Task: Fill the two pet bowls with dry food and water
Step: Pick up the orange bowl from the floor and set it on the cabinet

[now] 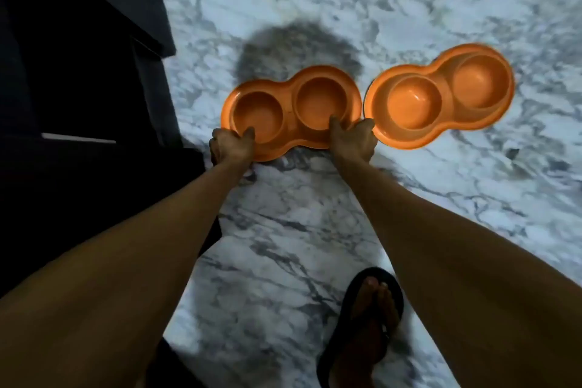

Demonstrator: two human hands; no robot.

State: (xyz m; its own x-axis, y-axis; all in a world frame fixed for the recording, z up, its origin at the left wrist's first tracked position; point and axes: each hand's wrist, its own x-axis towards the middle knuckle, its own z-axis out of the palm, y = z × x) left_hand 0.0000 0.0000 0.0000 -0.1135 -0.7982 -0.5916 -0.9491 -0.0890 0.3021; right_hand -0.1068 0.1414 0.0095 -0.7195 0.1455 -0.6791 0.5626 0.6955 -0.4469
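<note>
A dark piece of furniture (pixel 78 57) fills the left side, standing on a white and grey marble floor (pixel 315 9) that spreads across the rest of the view. Just to the right of the furniture, the left hand (pixel 231 145) reaches down at the end of a bare, outstretched arm and grips the near edge of the left double bowl (pixel 289 118), with the thumb laid over the rim toward the left cup and the other fingers curled around the edge below. This orange plastic bowl lies flat on the floor, its two round cups side by side, and both cups show only their bare orange insides. A round grey shadow (pixel 293 50) falls on the floor just behind it. The right hand (pixel 354 140) grips the same bowl at its near right edge, with the thumb hooked over the rim by the right cup and the fingers wrapped around the outer edge. Just beside that hand lies the right double bowl (pixel 444 98), the same orange colour and shape, turned at a slant so its far cup sits higher in the view; its nearest edge is close against the left bowl, though whether the two touch is hard to tell. Its cups also show bare orange. At the bottom, between the arms, a foot (pixel 374 324) in a black sandal (pixel 352 296) stands on the floor.
</note>
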